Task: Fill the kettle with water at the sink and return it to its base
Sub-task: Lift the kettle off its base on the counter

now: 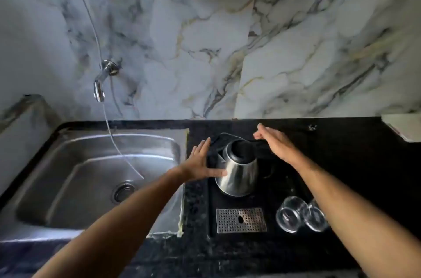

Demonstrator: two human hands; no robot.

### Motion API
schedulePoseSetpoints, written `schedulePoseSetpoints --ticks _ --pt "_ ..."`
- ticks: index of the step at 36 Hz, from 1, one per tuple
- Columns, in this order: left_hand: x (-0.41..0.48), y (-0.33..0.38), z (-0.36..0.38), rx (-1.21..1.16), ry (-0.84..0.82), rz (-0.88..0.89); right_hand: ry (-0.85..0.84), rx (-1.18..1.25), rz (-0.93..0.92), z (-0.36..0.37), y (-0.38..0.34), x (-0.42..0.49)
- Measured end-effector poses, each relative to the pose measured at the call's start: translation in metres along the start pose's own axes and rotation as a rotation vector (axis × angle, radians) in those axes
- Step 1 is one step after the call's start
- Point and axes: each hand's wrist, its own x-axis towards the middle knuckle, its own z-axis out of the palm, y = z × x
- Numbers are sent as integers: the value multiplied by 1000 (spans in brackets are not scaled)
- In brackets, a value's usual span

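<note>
My left hand (200,161) lies flat and open against the kettle (238,170), and my right hand (276,143) hovers open over its black handle, holding nothing. The steel kettle stands on the black tray (282,189) right of the sink (95,177). I judge it light now but slick, so I'd take the handle.

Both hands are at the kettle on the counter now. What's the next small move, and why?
Probably close the right hand around the black handle it hovers over. The kettle sits on the black tray right of the sink, lid open. The left hand lies flat against its steel side, both hands open, so nothing grips it yet for a lift toward the tap.
</note>
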Motion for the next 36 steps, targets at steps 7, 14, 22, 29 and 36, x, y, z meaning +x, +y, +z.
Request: schedulePoseSetpoints --ticks 7,14,22,29,36 --pt "6 2 35 -194 -118 -78 24 328 300 3 60 -8" --pt "16 5 52 -401 -141 -118 -15 681 405 24 95 -9" --pt "20 5 56 -523 -68 -131 1 708 306 30 94 -1" --pt "22 13 20 -621 -22 -116 -32 780 285 26 60 28" --pt "4 29 -60 -513 173 -65 -57 817 216 48 -14 67"
